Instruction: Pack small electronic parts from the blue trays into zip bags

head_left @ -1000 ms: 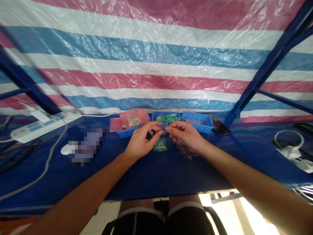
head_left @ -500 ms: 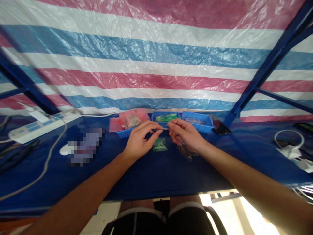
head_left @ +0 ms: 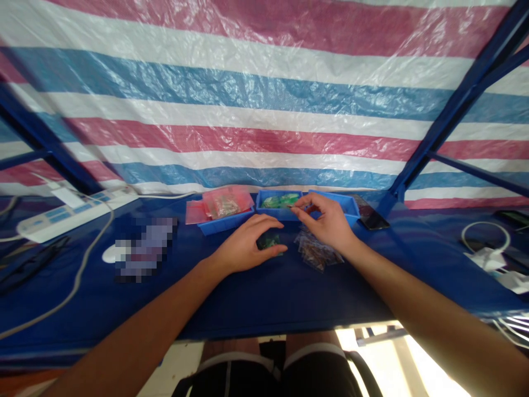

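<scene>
One hand open by a green pack, one hand pinching a tiny thing

The left hand (head_left: 247, 242) is open, with its thumb and fingers wide apart like a letter C. The green pack (head_left: 269, 241) is on the blue table (head_left: 281, 303), in the gap of that hand. I cannot tell if the hand touches it. The pack is small, flat and shiny, with dark bits in it. Part of it hides by the hand, so I cannot tell its long way.

The right hand (head_left: 324, 223) has its thumb and finger pinched shut on a small thin thing (head_left: 290, 207). It looks dark, and is too small to name. Its end pokes out to the left, near the middle blue tub (head_left: 264, 210), which holds green bags (head_left: 281, 199).

Just below the right hand is a pile of see-through packs (head_left: 317, 252) with brown bits. Their corners point many ways, and the pile slants down to the right. The left blue tub (head_left: 223, 224) and right blue tub (head_left: 351, 212) stand beside the middle one. Blue table top spreads from the packs down to the near edge.
</scene>
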`<state>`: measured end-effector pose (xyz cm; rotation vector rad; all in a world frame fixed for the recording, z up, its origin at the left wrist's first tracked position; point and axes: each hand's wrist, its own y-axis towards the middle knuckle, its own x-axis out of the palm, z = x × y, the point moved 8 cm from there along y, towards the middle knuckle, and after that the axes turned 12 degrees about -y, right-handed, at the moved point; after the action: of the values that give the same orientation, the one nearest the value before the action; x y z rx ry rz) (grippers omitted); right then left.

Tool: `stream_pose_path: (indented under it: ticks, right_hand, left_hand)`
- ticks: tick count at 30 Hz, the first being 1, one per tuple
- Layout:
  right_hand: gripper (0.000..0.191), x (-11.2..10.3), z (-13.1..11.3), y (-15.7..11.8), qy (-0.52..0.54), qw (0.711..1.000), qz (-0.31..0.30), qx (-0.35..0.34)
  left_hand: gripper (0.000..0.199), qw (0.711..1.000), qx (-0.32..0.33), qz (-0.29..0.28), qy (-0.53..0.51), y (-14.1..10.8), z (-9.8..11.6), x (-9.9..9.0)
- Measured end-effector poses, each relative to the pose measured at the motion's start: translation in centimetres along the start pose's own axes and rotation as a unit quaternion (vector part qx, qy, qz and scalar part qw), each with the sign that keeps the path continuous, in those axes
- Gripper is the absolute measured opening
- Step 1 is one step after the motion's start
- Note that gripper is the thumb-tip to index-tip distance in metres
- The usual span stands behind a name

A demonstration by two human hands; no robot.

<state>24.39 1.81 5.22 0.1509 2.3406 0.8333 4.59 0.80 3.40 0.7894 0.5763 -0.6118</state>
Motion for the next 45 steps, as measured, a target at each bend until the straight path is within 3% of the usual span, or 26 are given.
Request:
stream_pose_path:
  ticks: [4, 7, 13, 21, 29, 34, 41, 45]
  right_hand:
    - [0.019, -2.2, 0.0, 0.6, -0.099, 0.993, 0.054, -0.046]
    - [0.020, -2.5, 0.3, 0.7, -0.123, 0.989, 0.062, -0.057]
    - [0.024, -1.5, 0.5, 0.6, -0.139, 0.987, 0.041, -0.076]
    - [0.021, -1.1, 0.0, 0.9, -0.142, 0.982, 0.049, -0.118]
    - [0.032, 2.4, 0.4, 1.2, -0.186, 0.962, -0.076, -0.186]
    - [0.029, 2.6, 0.3, 1.2, -0.205, 0.957, -0.090, -0.182]
    - [0.050, 4.0, 0.6, 0.8, -0.279, 0.931, -0.136, -0.195]
    - [0.053, 4.3, 0.4, 0.6, -0.270, 0.930, -0.143, -0.204]
  left_hand:
    - [0.032, 0.996, 0.021, -0.078, 0.027, -0.2, -0.2, 1.5]
    - [0.018, 0.997, 0.032, -0.067, 0.015, -0.2, -0.2, 1.3]
    - [0.022, 0.999, 0.029, -0.027, 0.034, -0.3, -0.6, 0.6]
    - [0.020, 0.998, 0.021, -0.062, 0.023, -0.6, -1.1, 1.2]
    - [0.022, 0.998, 0.042, -0.053, -0.021, -0.2, 0.0, 1.2]
    - [0.022, 0.998, 0.035, -0.052, -0.022, -0.1, -0.1, 1.2]
    - [0.023, 0.998, 0.027, -0.041, -0.034, 0.2, 0.2, 1.2]
    - [0.023, 0.998, 0.040, -0.030, -0.035, 0.3, 0.7, 1.0]
